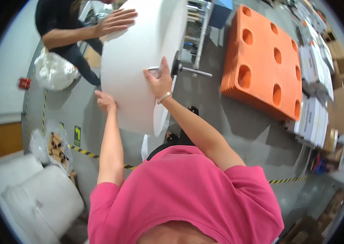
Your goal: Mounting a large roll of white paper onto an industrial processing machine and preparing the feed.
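Fingers on the person's right hand [162, 84] are spread, thumb and one other making a wide V over the near right edge of a big white roll [129, 81], and a thin metal piece [153, 69] shows between them; whether they grip it I cannot tell from where I stand. That wrist wears a pale bracelet [164, 97]. The left hand [107, 102] is up against the roll's lower left side, fingers partly bent, and how firmly they hold I cannot tell either. The roll itself is straight ahead of the person in the pink shirt [192, 191], between them and a co-worker in dark clothes [60, 16], whose hand [117, 22] lies with its fingers stretched out flat near the roll's upper left. From a black hub [176, 65] on the roll's right side a metal rod [196, 72] juts out to the right. Well apart on that side sits a stack of orange slabs [261, 61] with rounded holes, and white packages [316, 73] are piled beyond it. Over to the left I see a bundle of clear plastic [54, 69] behind the co-worker, a bag of brown tubes [57, 144] nearer, and large white wrapped bundles [44, 203] in the corner.
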{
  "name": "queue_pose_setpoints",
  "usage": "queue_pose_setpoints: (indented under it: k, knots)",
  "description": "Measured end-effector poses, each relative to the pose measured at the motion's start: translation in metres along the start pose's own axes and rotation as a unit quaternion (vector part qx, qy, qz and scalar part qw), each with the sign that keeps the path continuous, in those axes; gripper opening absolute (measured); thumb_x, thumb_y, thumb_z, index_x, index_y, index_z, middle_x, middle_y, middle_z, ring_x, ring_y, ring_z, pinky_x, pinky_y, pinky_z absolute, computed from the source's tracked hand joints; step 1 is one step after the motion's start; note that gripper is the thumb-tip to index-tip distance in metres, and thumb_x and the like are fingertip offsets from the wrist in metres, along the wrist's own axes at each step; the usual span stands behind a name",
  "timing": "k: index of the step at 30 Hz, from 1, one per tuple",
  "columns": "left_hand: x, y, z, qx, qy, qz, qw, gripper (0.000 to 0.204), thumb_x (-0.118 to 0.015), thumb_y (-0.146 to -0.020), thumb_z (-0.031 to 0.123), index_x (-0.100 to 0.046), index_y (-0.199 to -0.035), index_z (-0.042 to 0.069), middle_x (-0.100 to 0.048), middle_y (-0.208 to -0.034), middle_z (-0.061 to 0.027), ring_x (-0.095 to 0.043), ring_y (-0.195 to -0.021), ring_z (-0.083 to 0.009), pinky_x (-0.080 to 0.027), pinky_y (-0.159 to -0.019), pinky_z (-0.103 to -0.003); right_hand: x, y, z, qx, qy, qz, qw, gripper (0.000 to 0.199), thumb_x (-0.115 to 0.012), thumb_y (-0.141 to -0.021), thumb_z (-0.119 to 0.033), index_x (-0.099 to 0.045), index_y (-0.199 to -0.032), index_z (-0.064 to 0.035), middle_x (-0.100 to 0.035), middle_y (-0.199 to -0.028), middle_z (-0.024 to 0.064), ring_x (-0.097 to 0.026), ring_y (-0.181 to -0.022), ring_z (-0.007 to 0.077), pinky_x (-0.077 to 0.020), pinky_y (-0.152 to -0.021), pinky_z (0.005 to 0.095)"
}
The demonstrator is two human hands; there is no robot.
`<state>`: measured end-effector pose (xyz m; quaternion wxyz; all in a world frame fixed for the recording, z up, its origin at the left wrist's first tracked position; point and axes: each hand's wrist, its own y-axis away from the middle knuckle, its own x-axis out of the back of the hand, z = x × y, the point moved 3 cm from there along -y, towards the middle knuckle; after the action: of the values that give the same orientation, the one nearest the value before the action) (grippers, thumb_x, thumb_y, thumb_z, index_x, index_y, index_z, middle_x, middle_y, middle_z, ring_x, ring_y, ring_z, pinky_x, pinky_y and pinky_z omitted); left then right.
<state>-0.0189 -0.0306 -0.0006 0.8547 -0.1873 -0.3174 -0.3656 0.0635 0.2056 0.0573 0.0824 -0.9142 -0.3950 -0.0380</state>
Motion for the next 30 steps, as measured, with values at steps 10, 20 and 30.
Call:
queue_pose_setpoints:
  k: [10, 20, 30]
  knots:
    - [0.018, 0.01, 0.022, -0.013, 0.082, 0.014, 0.996, 0.059, -0.026, -0.089, 0.047, -0.063, -0.075, 0.003, -0.06, -0.074, -0.0216, -0.058, -0.072, -0.0395, -0.044, -0.063, -0.047, 0.012, -0.001, -0.003, 0.035, -0.036, 0.0, 0.999, 0.07, -0.066, -0.077, -0.017, -0.025, -0.129, 0.0052, -0.051, -0.108, 0.0111, -0.048, -0.089, 0.0144, -0.0396, -0.077, 0.0239]
    - [0.054, 0.02, 0.029, -0.011, 0.145, -0.001, 0.989, 0.048, -0.031, -0.09, 0.041, -0.056, -0.068, 0.006, -0.058, -0.069, -0.0161, -0.056, -0.067, -0.0363, -0.042, -0.06, -0.045, 0.029, 0.019, -0.063, 0.044, -0.036, -0.07, 0.996, 0.074, -0.064, -0.08, -0.018, -0.015, -0.131, 0.0044, -0.05, -0.083, 0.0024, -0.041, -0.067, 0.0066, -0.036, -0.057, 0.0179]
    - [0.075, 0.025, 0.021, -0.038, 0.198, 0.038, 0.979, 0.047, -0.032, -0.091, 0.035, -0.057, -0.066, 0.004, -0.059, -0.069, -0.0149, -0.056, -0.065, -0.0357, -0.043, -0.06, -0.044, 0.044, 0.031, -0.078, 0.105, -0.003, -0.141, 0.984, 0.061, -0.061, -0.081, -0.014, -0.023, -0.127, 0.0006, -0.051, -0.078, -0.0007, -0.041, -0.062, 0.0025, -0.0316, -0.05, 0.0146]
